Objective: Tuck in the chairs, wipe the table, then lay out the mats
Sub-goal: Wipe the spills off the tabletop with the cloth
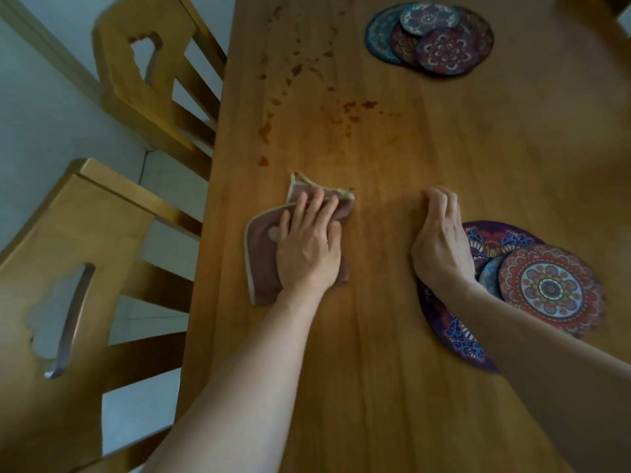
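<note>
My left hand [309,247] presses flat on a folded mauve cloth [263,254] near the left side of the wooden table [392,370]. Reddish-brown stains [297,70] dot the tabletop beyond the cloth. My right hand [440,244] rests on the bare wood with its fingers curled under, holding nothing. Its wrist lies over a pile of round patterned mats [549,288] at the right. A second pile of round mats [430,35] lies at the far end of the table.
Two wooden chairs stand along the table's left side, a near chair [68,268] and a far chair [136,80], both close against the edge. A third chair's corner [614,5] shows at the top right. Pale floor lies to the left.
</note>
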{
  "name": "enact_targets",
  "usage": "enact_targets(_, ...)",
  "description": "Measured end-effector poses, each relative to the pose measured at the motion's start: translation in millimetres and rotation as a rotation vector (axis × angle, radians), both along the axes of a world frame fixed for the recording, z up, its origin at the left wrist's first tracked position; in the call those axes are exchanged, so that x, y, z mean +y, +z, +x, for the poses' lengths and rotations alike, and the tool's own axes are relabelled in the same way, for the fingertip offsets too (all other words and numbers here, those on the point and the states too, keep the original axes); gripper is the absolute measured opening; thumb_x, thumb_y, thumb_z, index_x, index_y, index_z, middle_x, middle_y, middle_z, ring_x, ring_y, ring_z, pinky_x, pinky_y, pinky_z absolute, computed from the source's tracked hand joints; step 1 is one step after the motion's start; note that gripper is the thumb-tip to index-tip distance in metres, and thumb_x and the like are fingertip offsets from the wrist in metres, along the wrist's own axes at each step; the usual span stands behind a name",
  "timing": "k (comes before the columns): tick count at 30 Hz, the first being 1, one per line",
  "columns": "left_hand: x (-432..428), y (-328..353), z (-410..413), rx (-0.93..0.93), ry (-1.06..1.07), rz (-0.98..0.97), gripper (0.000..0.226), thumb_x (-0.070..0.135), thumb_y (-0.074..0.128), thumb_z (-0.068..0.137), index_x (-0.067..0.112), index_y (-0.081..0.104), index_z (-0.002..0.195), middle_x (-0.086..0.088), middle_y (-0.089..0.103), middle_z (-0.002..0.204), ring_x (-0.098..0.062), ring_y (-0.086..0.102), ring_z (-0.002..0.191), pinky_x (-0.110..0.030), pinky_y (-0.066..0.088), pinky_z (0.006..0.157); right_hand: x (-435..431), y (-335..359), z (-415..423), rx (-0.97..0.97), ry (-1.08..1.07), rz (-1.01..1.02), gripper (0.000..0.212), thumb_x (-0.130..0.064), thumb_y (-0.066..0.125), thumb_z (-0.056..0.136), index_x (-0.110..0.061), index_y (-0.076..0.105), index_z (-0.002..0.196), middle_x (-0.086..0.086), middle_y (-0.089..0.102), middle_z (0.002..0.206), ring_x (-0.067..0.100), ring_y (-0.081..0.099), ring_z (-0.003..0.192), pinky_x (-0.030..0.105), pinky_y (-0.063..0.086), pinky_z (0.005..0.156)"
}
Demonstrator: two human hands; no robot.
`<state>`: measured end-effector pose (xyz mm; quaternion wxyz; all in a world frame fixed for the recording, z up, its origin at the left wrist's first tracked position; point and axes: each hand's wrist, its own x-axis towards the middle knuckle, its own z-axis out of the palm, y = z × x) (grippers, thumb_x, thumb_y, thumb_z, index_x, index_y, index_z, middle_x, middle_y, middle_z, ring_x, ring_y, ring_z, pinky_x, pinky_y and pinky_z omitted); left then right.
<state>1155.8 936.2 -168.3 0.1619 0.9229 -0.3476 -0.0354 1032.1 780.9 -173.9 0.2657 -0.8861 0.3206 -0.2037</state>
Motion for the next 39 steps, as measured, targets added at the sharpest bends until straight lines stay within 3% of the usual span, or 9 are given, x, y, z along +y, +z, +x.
enact_targets(7,-5.8,7.9,-83.3,0.243,-0.064,-0.302,0.042,0.032,0.031,0.102,0.022,0.055,0.135,0.004,0.048,0.148,-0.011,0.029,0.143,-0.033,0.017,0.120,-0.4,1.8,-2.4,0.007,0.029,0.043,0.044,-0.012,0.043,0.092,-0.014,0.032,0.135,0.009,0.034,0.140,0.029,0.040,0.124,0.038,0.039,0.085)
enact_targets(12,-4.6,46.0,-91.6,1.156,0.463,-0.818,0.028,0.038,0.042,0.101,0.024,0.065,0.108,0.010,0.067,0.114,0.003,0.060,0.098,-0.013,0.042,0.083,-11.0,13.9,-4.6,-0.007,0.073,0.165,0.050,0.004,0.043,0.089,-0.005,0.037,0.138,0.014,0.038,0.138,0.026,0.044,0.121,0.026,0.037,0.093)
enact_targets(15,0.6,58.1,-76.7,1.723,0.695,-1.076,0.042,0.049,0.049,0.094,0.019,0.061,0.122,0.003,0.065,0.117,-0.014,0.060,0.116,-0.027,0.049,0.093,-11.9,26.7,-4.3,-0.057,0.054,0.250,0.044,0.002,0.039,0.092,-0.006,0.043,0.135,0.013,0.045,0.135,0.021,0.048,0.118,0.021,0.035,0.092)
enact_targets(17,6.1,62.3,-64.4,1.772,0.730,-1.173,0.041,0.043,0.049,0.095,0.013,0.060,0.120,-0.003,0.066,0.111,-0.024,0.055,0.122,-0.040,0.047,0.096,-3.9,30.7,-2.3,-0.095,0.023,0.304,0.037,-0.009,0.043,0.096,-0.010,0.047,0.132,0.008,0.049,0.133,0.018,0.049,0.118,0.027,0.038,0.093)
enact_targets(19,18.6,61.7,-44.1,1.433,0.629,-1.099,0.034,0.026,0.047,0.098,0.004,0.057,0.122,-0.015,0.062,0.117,-0.034,0.053,0.125,-0.041,0.044,0.101,9.7,33.1,0.6,-0.138,-0.011,0.308,0.032,-0.014,0.043,0.098,-0.012,0.051,0.129,0.002,0.051,0.127,0.016,0.050,0.116,0.026,0.037,0.091)
enact_targets(21,40.6,53.1,-26.3,0.831,0.493,-0.755,0.033,0.018,0.048,0.099,0.011,0.055,0.130,-0.009,0.060,0.129,-0.022,0.054,0.122,-0.032,0.044,0.098,26.3,36.9,3.5,-0.158,-0.025,0.258,0.029,-0.019,0.041,0.101,-0.014,0.054,0.126,-0.002,0.051,0.121,0.017,0.051,0.114,0.023,0.036,0.086)
enact_targets(25,93.4,17.0,7.4,0.170,0.433,-0.169,0.044,0.034,0.039,0.102,0.025,0.041,0.145,0.002,0.039,0.152,-0.018,0.027,0.144,-0.046,0.017,0.120,80.9,34.4,12.9,0.026,0.238,0.160,0.043,-0.049,0.037,0.098,-0.030,0.054,0.133,0.000,0.044,0.142,0.021,0.039,0.131,0.043,0.035,0.105)
enact_targets(29,105.7,-7.9,6.6,0.014,0.387,0.147,0.056,0.047,0.015,0.102,0.027,0.016,0.155,0.003,0.011,0.164,-0.018,-0.001,0.151,-0.047,-0.001,0.122,118.2,11.5,26.2,0.474,0.339,-0.202,0.070,-0.075,0.017,0.089,-0.044,0.017,0.152,0.000,0.007,0.164,0.029,-0.002,0.150,0.054,-0.006,0.118)
enact_targets(39,105.5,-9.2,6.7,-0.020,0.376,0.135,0.060,0.050,0.006,0.100,0.028,0.015,0.154,0.003,0.010,0.164,-0.017,-0.003,0.151,-0.049,0.004,0.122,28.1,5.9,54.5,0.500,0.072,-0.173,0.068,-0.068,0.015,0.092,-0.039,0.012,0.153,-0.005,0.005,0.164,0.017,-0.002,0.150,0.047,-0.003,0.120)
